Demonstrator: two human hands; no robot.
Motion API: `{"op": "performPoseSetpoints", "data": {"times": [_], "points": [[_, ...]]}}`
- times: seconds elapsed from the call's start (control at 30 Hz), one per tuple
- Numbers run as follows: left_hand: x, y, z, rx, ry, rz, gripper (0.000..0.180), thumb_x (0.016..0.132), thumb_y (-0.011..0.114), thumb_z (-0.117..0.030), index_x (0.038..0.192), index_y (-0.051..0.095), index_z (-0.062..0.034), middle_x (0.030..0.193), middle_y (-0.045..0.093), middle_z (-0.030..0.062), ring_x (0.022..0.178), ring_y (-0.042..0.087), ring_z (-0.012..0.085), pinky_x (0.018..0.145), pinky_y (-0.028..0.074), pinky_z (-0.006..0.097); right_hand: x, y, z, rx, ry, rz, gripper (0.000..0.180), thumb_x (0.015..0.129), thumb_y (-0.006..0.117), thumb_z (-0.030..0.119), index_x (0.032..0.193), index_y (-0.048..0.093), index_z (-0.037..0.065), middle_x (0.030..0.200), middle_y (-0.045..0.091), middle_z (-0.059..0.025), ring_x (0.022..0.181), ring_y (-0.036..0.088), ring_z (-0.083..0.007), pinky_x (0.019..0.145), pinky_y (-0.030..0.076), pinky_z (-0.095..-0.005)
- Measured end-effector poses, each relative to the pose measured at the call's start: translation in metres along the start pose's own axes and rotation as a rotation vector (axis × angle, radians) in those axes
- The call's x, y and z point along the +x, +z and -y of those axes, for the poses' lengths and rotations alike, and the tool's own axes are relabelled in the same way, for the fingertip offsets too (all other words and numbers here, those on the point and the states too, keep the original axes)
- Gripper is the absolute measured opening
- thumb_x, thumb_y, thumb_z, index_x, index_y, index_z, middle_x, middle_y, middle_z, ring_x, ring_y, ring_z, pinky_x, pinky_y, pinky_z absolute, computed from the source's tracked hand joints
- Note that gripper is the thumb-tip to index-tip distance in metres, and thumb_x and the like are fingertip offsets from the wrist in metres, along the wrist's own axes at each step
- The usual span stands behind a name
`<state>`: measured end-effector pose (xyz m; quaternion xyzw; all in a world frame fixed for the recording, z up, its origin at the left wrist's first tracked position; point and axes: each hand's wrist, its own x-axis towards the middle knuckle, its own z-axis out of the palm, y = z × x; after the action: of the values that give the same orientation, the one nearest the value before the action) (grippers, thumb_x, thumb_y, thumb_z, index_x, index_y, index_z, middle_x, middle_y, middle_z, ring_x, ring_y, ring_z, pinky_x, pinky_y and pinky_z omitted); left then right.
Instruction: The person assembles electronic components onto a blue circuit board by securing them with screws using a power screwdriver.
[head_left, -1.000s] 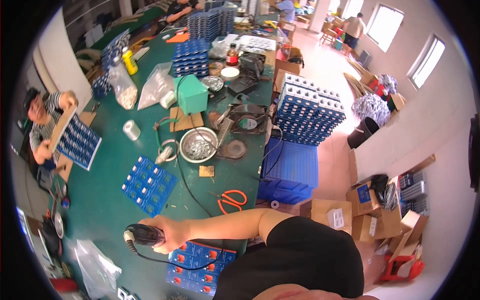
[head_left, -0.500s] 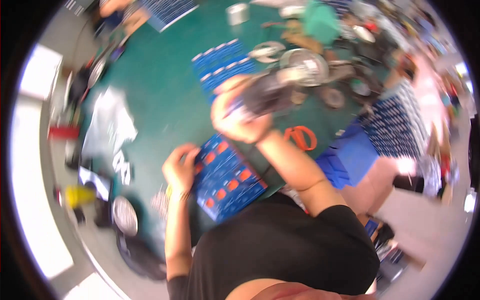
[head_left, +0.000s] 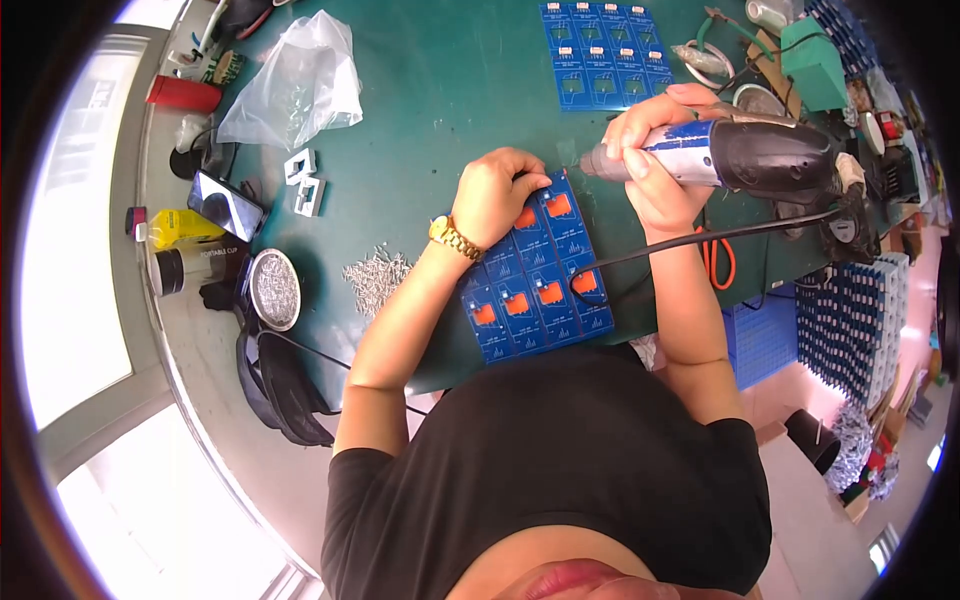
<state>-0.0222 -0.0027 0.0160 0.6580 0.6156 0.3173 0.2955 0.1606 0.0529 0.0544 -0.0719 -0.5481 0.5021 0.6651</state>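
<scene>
My right hand [head_left: 660,175] grips a corded electric screwdriver [head_left: 765,155] with a grey-and-blue body and a black rear. Its tip points left and sits above the table, just beyond a blue circuit board panel [head_left: 533,258] with orange patches. My left hand [head_left: 500,195], with a gold watch at the wrist, rests on the panel's far end. Its thumb and bent fingers come together near the far edge; anything between them is hidden. The screwdriver's black cable [head_left: 690,240] hangs across my right forearm and over the panel.
A pile of small screws [head_left: 375,278] lies left of my left forearm, beside a round dish [head_left: 275,290]. Farther off are a clear plastic bag [head_left: 300,85], white blocks [head_left: 305,183] and another blue panel [head_left: 607,60]. Orange-handled scissors [head_left: 718,260] lie at right.
The view has turned, shifting the table leftward. My right hand has swung the screwdriver round, so it now lies level, tip left. My left hand has moved to the panel's far end.
</scene>
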Motion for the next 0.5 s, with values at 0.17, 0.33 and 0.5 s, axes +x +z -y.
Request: {"op": "performPoseSetpoints", "data": {"times": [0.17, 0.33, 0.5], "points": [[-0.003, 0.001, 0.007, 0.099, 0.148, -0.033, 0.009, 0.077, 0.069, -0.007, 0.082, 0.065, -0.0014, 0.085, 0.067, 0.0105, 0.079, 0.065, 0.0275, 0.073, 0.051, 0.034, -0.006, -0.001, -0.010, -0.108, 0.030, 0.085, 0.057, 0.076, 0.065, -0.002, 0.124, 0.034, 0.004, 0.081, 0.054, -0.0089, 0.069, 0.055, -0.0189, 0.067, 0.049, -0.0355], [-0.006, 0.004, 0.005, 0.134, 0.187, -0.072, 0.009, 0.076, 0.069, -0.007, 0.081, 0.064, -0.0022, 0.082, 0.065, 0.0106, 0.076, 0.063, 0.0289, 0.070, 0.051, 0.035, -0.011, 0.007, -0.011, -0.047, 0.072, 0.060, 0.056, 0.076, 0.066, -0.002, 0.122, 0.035, 0.003, 0.080, 0.056, -0.0094, 0.069, 0.057, -0.0191, 0.067, 0.050, -0.0350], [-0.008, 0.004, 0.001, 0.146, 0.207, -0.101, 0.008, 0.075, 0.070, -0.008, 0.080, 0.065, -0.0036, 0.080, 0.065, 0.0093, 0.074, 0.063, 0.0286, 0.069, 0.050, 0.035, -0.010, 0.009, -0.012, 0.042, 0.064, 0.025, 0.052, 0.075, 0.067, -0.004, 0.118, 0.037, 0.002, 0.081, 0.057, -0.0081, 0.070, 0.059, -0.0161, 0.066, 0.051, -0.0310]]}}
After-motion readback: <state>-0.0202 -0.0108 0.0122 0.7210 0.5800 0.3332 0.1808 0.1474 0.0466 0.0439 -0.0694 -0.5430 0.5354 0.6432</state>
